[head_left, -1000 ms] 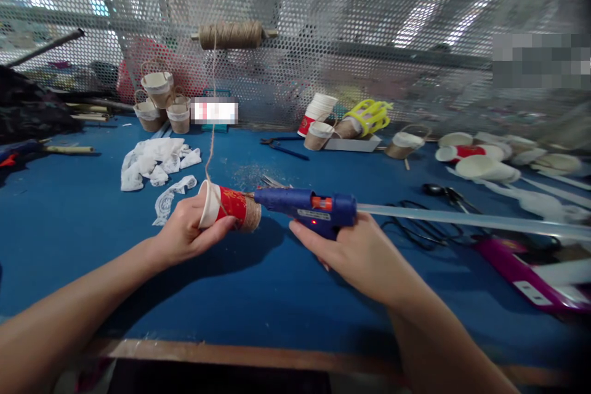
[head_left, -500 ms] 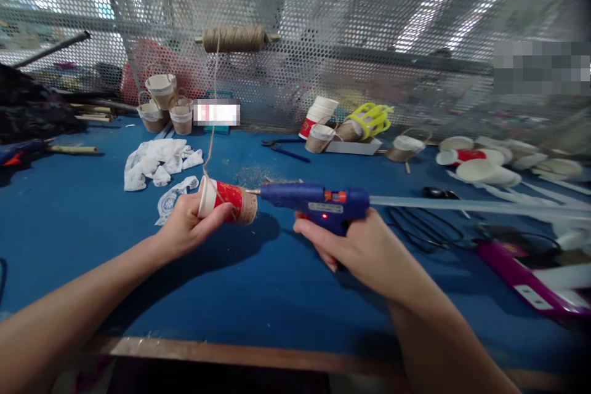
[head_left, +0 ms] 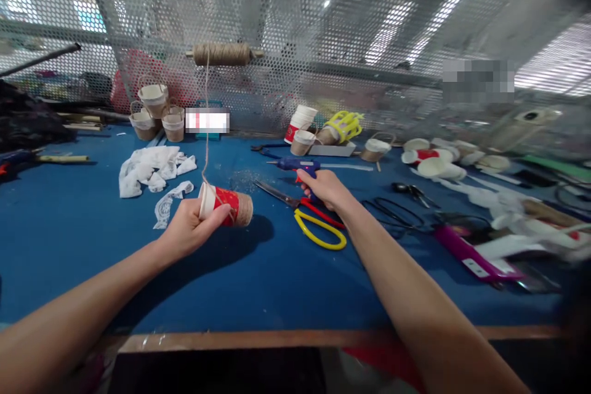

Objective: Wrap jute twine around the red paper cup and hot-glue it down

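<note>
Shows a bare left grip [head_left: 192, 226] and a bare right grip [head_left: 327, 188], with a slender left thumb [head_left: 216, 217]. Includes a bare left forearm [head_left: 104, 290] and a bare right forearm [head_left: 404, 268], slim, widening away from each grip.

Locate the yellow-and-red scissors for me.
In the head view, the scissors lie near the centre on the blue tabletop, right of the red cup and below the blue glue gun.

Left fingers [head_left: 216, 219] around a red-and-white cup [head_left: 231, 198]

Red-and-white cup [head_left: 226, 204], blue glue gun [head_left: 292, 164]
</note>
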Demonstrator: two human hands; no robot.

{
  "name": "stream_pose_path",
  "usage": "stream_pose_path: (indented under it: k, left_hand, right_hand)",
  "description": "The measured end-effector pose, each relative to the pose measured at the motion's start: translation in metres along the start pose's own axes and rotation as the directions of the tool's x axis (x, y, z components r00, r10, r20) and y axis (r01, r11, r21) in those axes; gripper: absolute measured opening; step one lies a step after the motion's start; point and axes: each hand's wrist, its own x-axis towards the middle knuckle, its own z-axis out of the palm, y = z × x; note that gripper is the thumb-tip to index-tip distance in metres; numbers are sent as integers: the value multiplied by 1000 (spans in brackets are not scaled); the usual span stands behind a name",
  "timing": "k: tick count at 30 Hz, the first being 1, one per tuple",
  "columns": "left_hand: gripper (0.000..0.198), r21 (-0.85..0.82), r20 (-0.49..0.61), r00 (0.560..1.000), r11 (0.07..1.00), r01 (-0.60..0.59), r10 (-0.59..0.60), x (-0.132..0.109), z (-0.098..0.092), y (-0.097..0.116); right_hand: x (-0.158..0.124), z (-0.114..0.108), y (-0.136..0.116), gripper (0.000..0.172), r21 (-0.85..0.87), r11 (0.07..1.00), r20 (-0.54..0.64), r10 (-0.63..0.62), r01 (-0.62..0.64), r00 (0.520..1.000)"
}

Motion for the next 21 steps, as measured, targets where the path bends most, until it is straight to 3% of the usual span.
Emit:
stream_pose_path:
  k: [3,7,10,13,15,17,19,21]
  left_hand:
    - [31,-4,11,1000,1000,-6,6,0,1,0]
    - [32,3,42,998,999,-37,37,0,2,0]
    - [31,10,58,996,997,-72,72,-1,3,-1]
    - [29,25,78,988,990,-136,134,-2,4,0]
    - [29,47,105,977,980,-193,188,-3,4,1]
    - [31,71,137,962,966,-247,236,-3,4,1]
    - [32,81,166,950,957,-279,263,-3,4,1]
    - [30,72,179,953,963,-258,242,-3,4,0]
  right_hand:
    - [16,4,7,31,-110,994,-13,7,-9,1000]
    - [19,5,7,37,-191,975,-21,-118,112,993]
    - [6,9,-7,33,-187,951,-3,-253,248,967]
    - [-17,22,-33,27,-126,917,96,-368,378,925]
    - [-34,35,-53,30,-29,894,239,-429,448,871]
    - [-49,49,-70,34,233,869,488,-492,436,721]
    - [-59,58,-82,35,376,867,611,-497,327,617]
    - [-66,62,-88,28,470,852,618,-503,228,604]
